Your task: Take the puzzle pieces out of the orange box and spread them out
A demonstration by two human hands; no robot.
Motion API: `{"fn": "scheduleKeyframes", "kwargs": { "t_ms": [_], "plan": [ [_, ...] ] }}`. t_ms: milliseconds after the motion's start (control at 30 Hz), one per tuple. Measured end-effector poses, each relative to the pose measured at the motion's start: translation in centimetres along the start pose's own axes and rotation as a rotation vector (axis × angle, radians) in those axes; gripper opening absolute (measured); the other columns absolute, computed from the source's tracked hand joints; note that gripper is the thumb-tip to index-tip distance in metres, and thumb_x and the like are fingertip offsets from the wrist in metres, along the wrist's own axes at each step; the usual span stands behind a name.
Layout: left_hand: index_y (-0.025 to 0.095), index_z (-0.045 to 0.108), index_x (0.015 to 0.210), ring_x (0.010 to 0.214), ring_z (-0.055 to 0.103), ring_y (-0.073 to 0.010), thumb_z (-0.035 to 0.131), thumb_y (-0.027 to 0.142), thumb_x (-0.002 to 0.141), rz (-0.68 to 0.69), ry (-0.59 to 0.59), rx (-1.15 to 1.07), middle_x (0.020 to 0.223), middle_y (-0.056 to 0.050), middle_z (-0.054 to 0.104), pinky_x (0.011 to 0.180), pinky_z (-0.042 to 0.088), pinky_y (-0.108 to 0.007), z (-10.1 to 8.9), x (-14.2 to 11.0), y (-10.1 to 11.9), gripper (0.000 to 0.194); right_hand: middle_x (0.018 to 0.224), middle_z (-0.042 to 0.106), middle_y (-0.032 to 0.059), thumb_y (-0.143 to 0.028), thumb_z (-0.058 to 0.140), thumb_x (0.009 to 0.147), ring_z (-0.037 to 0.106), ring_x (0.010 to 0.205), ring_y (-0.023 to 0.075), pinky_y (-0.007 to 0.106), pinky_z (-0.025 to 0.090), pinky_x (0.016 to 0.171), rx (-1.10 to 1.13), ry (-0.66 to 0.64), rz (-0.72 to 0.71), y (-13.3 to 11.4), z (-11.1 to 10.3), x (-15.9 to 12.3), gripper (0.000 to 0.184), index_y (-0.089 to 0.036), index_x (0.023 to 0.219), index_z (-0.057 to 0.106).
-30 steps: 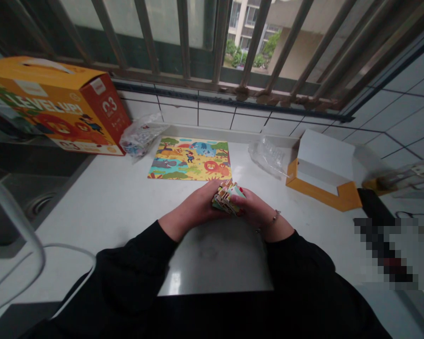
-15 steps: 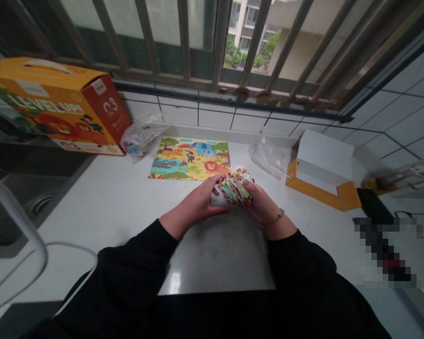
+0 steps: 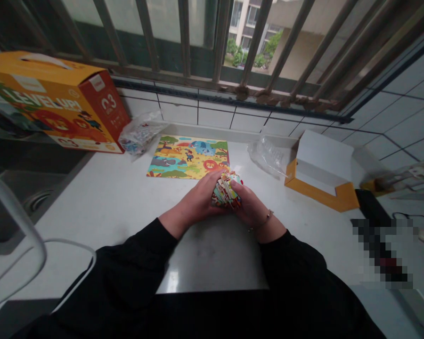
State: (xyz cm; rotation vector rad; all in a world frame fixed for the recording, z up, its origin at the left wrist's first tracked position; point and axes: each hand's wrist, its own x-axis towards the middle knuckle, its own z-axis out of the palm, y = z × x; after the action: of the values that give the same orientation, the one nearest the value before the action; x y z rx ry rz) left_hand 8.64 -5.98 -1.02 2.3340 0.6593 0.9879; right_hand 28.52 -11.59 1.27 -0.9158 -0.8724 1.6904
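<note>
Okay so the left hand (image 3: 199, 201) and right hand (image 3: 250, 207) are now cupped tight around a stack of puzzle pieces (image 3: 226, 190), squeezed together more than a moment ago, over the counter (image 3: 109, 207), just in front of the animal puzzle picture (image 3: 188, 157).

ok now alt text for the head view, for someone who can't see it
The left hand and right hand cup a small stack of colourful card pieces above a white counter. Behind them lies an animal picture board, with an orange LEVEL UP box to the left and an open white-and-orange box to the right, beneath a barred window.
</note>
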Motion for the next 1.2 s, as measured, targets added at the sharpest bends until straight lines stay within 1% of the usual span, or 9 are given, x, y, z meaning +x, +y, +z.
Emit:
{"fn": "scheduleKeyframes", "kwargs": {
  "t_ms": [133, 233, 467, 700, 767, 900, 1000, 1133, 1200],
  "plan": [
    [0.024, 0.051, 0.153, 0.131, 0.065, -0.0371, 0.093, 0.041, 0.085, -0.011, 0.009, 0.033, 0.142, -0.016, 0.065, 0.112, 0.059, -0.059, 0.2, 0.2, 0.1, 0.082, 0.127, 0.082, 0.009, -0.063, 0.086, 0.089, 0.077, 0.123, 0.0337, 0.051, 0.062, 0.11, 0.032, 0.012, -0.009, 0.3, 0.5, 0.1, 0.062, -0.024, 0.135, 0.073],
    [0.022, 0.057, 0.145, 0.124, 0.068, -0.0353, 0.089, 0.036, 0.086, -0.035, -0.026, 0.025, 0.134, -0.015, 0.068, 0.104, 0.062, -0.055, 0.1, 0.0, 0.2, 0.068, 0.127, 0.082, 0.0099, -0.062, 0.088, 0.087, 0.077, 0.123, 0.0349, 0.052, 0.061, 0.112, 0.006, 0.023, -0.002, 0.0, 0.2, -0.1, 0.06, -0.022, 0.13, 0.076],
    [0.024, 0.042, 0.165, 0.143, 0.065, -0.0358, 0.084, 0.023, 0.088, -0.08, -0.069, -0.041, 0.16, -0.018, 0.062, 0.119, 0.055, -0.055, -0.3, -0.4, 0.5, 0.088, 0.126, 0.083, 0.0126, -0.061, 0.092, 0.085, 0.078, 0.118, 0.034, 0.053, 0.059, 0.115, -0.088, 0.072, -0.014, -0.6, -1.1, -0.2, 0.059, -0.02, 0.125, 0.078],
    [0.025, 0.047, 0.164, 0.129, 0.074, -0.034, 0.089, 0.024, 0.083, -0.262, -0.146, -0.043, 0.151, -0.015, 0.07, 0.111, 0.06, -0.05, -1.3, -0.4, 1.0, 0.091, 0.126, 0.083, 0.0108, -0.061, 0.091, 0.086, 0.08, 0.114, 0.0324, 0.05, 0.063, 0.108, -0.142, 0.135, 0.025, -1.0, -2.0, -0.4, 0.056, -0.022, 0.126, 0.079],
    [0.025, 0.053, 0.16, 0.122, 0.076, -0.0331, 0.09, 0.023, 0.082, -0.278, -0.165, -0.031, 0.143, -0.014, 0.074, 0.106, 0.061, -0.049, -1.6, -0.3, 1.0, 0.086, 0.127, 0.083, 0.0107, -0.062, 0.089, 0.088, 0.08, 0.112, 0.0313, 0.047, 0.065, 0.103, -0.162, 0.162, 0.024, -1.1, -2.2, -0.4, 0.053, -0.023, 0.124, 0.079],
    [0.025, 0.071, 0.136, 0.114, 0.075, -0.0319, 0.09, 0.024, 0.082, -0.253, -0.227, 0.044, 0.129, -0.01, 0.078, 0.101, 0.061, -0.05, -2.0, -0.2, 0.7, 0.057, 0.121, 0.083, 0.0113, -0.064, 0.085, 0.09, 0.079, 0.103, 0.0281, 0.041, 0.066, 0.09, -0.243, 0.174, -0.007, -1.3, -2.6, -0.4, 0.053, -0.023, 0.122, 0.078],
    [0.023, 0.074, 0.124, 0.11, 0.073, -0.031, 0.091, 0.03, 0.085, -0.245, -0.258, 0.089, 0.121, -0.01, 0.077, 0.098, 0.061, -0.049, -2.6, -0.2, 0.6, 0.043, 0.12, 0.083, 0.0117, -0.065, 0.086, 0.089, 0.077, 0.099, 0.0261, 0.038, 0.063, 0.085, -0.354, 0.19, -0.055, -1.6, -3.0, -0.5, 0.058, -0.021, 0.125, 0.076],
    [0.02, 0.076, 0.119, 0.104, 0.071, -0.0295, 0.085, 0.042, 0.095, -0.253, -0.258, 0.13, 0.114, -0.011, 0.072, 0.094, 0.06, -0.047, -3.4, -0.3, 0.9, 0.034, 0.122, 0.081, 0.0109, -0.064, 0.089, 0.084, 0.076, 0.1, 0.0259, 0.037, 0.062, 0.085, -0.543, 0.236, -0.097, -2.0, -3.6, -0.8, 0.064, -0.022, 0.129, 0.072],
    [0.019, 0.074, 0.124, 0.108, 0.07, -0.0307, 0.085, 0.041, 0.095, -0.241, -0.246, 0.128, 0.117, -0.012, 0.071, 0.097, 0.06, -0.049, -3.4, -0.3, 1.0, 0.038, 0.115, 0.081, 0.0089, -0.065, 0.088, 0.085, 0.074, 0.094, 0.0256, 0.037, 0.061, 0.078, -0.609, 0.214, -0.089, -2.2, -3.6, -1.0, 0.063, -0.023, 0.129, 0.071]
  ]
}}
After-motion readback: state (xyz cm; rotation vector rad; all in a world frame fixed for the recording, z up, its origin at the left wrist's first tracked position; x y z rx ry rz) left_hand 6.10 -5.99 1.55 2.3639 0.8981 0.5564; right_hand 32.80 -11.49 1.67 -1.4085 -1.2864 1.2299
